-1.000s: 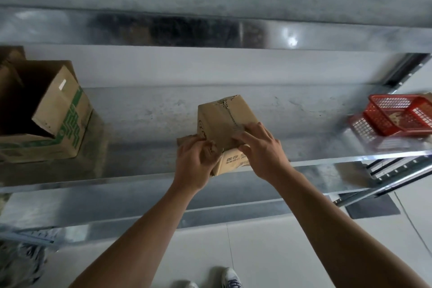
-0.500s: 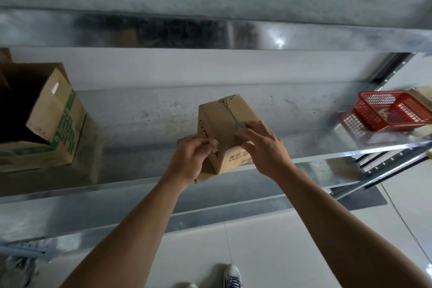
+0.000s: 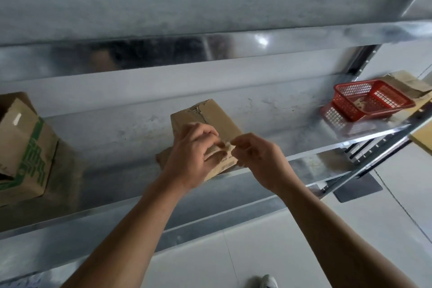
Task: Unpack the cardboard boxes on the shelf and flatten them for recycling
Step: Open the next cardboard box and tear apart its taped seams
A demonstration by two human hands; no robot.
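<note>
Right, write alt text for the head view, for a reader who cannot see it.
A person's left hand grips a small cardboard box on a metal shelf while the right hand pinches its torn near edge. A larger green-printed box sits left, a red basket right.

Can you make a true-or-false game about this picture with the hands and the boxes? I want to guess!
1. The left hand and the right hand are both holding onto the small box. True.
2. The basket on the shelf is blue. False: it is red.
3. The large box on the left has green print on it. True.
4. The hands are wearing gloves. False: both hands are bare.
5. The basket sits left of the small box. False: it sits far to the right of it.
</note>
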